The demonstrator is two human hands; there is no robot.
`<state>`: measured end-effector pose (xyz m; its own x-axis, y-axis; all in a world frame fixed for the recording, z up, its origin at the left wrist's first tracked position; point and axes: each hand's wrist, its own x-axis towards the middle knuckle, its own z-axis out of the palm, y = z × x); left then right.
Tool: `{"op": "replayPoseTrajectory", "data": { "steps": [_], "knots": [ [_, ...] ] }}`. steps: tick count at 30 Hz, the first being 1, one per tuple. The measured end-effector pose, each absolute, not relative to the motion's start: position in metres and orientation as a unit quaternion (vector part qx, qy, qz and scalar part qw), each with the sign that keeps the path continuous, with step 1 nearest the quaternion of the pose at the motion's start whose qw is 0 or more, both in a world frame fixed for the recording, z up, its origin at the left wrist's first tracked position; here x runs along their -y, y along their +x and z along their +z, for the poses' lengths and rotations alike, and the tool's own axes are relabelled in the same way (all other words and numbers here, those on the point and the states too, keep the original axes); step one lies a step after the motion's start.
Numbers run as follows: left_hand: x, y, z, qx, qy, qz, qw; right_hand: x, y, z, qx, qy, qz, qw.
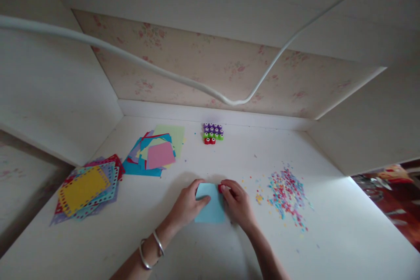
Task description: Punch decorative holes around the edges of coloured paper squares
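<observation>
A light blue square sheet of paper [211, 210] lies in front of me near the middle of the table. My left hand [189, 203] grips its left edge, thumb on top and fingers beneath. At the sheet's upper right corner, my right hand [236, 201] pinches a small red paper punch [220, 188], most of it covered by the fingers. Further back stands a block of similar small punches [213, 131] in purple, green and red rows, each with a white-ringed dark spot on top.
To the left are a pile of papers with hole-punched borders [83, 190] and a pile of plain coloured papers [160, 156]. Loose confetti [287, 194] is scattered on the right of the white table [157, 236]. A white cable [183, 79] hangs across the upper view.
</observation>
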<state>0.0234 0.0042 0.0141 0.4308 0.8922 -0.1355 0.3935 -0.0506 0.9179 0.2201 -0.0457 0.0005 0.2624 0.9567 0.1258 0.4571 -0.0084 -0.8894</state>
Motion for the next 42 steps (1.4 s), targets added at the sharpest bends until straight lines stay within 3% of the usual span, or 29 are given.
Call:
{"op": "replayPoseTrajectory", "data": {
  "steps": [4,11,13,18,42],
  "knots": [
    [0.007,0.029,0.004,-0.475,0.719,0.257,0.438,0.044,0.221,0.008,0.549,-0.661,0.290,0.421],
    [0.023,0.028,0.009,-0.449,0.832,0.254,0.203,0.046,0.234,0.010,0.563,-0.655,0.313,0.394],
    [0.024,0.024,0.012,-0.422,0.858,0.232,0.178,0.047,0.235,0.010,0.567,-0.652,0.328,0.382],
    [0.026,0.018,0.012,-0.363,0.884,0.198,0.219,0.048,0.235,0.009,0.547,-0.659,0.345,0.384],
    [0.030,0.018,0.007,-0.358,0.875,0.203,0.253,0.045,0.238,0.012,0.541,-0.684,0.347,0.345]
  ]
}}
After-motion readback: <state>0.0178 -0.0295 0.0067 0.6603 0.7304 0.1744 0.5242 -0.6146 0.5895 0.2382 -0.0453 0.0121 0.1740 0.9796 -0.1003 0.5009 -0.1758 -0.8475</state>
